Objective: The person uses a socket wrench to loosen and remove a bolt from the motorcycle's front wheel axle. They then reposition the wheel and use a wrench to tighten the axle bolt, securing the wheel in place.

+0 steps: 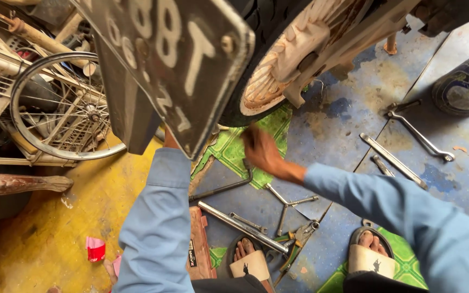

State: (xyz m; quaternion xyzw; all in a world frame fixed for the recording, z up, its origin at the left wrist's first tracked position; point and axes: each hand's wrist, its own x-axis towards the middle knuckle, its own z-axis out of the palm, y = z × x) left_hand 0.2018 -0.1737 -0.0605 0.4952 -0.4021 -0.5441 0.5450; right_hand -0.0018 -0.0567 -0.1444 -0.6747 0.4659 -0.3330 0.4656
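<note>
Below the centre of the frame, your right hand (261,151) is reaching toward the tyre of the motorcycle rear wheel (267,81), blurred, fingers curled around the dark end of a bent metal bar (229,186) that is trailing down-left across the green mat (270,130). Your left hand is hiding behind the dark number plate (175,59) at upper centre, only its blue sleeve (158,217) showing, so its grip cannot be told. Spanners (419,135) are lying at right on the blue floor (343,114), a three-way socket wrench (287,203) and pliers (299,239) are resting near your sandalled feet (248,260), and a bicycle wheel (61,106) is leaning at upper left.
</note>
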